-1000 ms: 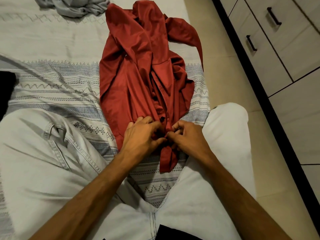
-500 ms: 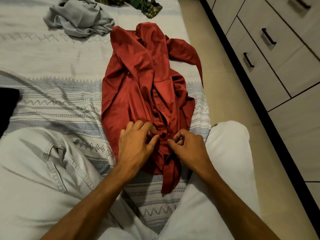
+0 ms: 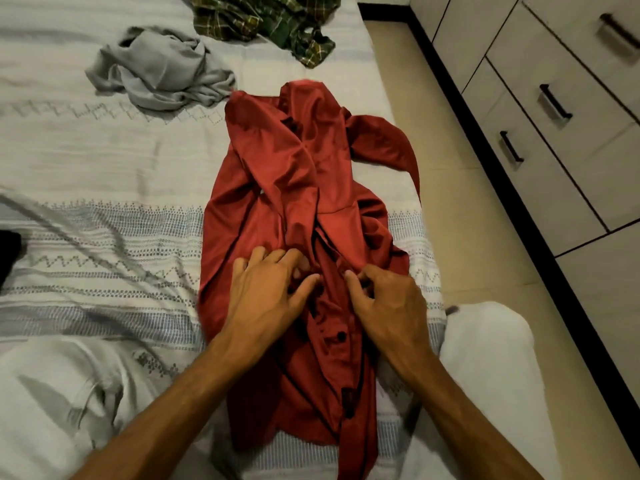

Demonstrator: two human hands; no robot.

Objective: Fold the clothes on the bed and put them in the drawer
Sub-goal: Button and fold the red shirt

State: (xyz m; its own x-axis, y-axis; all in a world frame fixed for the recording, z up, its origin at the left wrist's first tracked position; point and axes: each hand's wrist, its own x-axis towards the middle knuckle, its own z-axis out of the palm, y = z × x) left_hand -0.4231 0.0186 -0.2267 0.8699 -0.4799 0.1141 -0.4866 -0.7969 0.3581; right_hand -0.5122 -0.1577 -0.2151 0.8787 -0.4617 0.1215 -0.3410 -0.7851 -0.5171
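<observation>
A: Which step was in hand?

B: Buttoning, prob. Left hand [image 3: 268, 294] & right hand [image 3: 384, 301] were set on the red shirt [image 3: 304, 188], fingers curled, front placket pinched between them just past a black button [image 3: 341, 336]. Shirt was laid lengthwise on the bed [image 3: 104, 174], unfolded.

A: Next move?

B: Front closed & smoothed, sleeves brought in, then folded. Farther off, a grey garment [image 3: 162, 77] & green plaid shirt [image 3: 263, 19] were left crumpled; drawers [image 3: 554, 109] were shut, so one had to be opened.
</observation>
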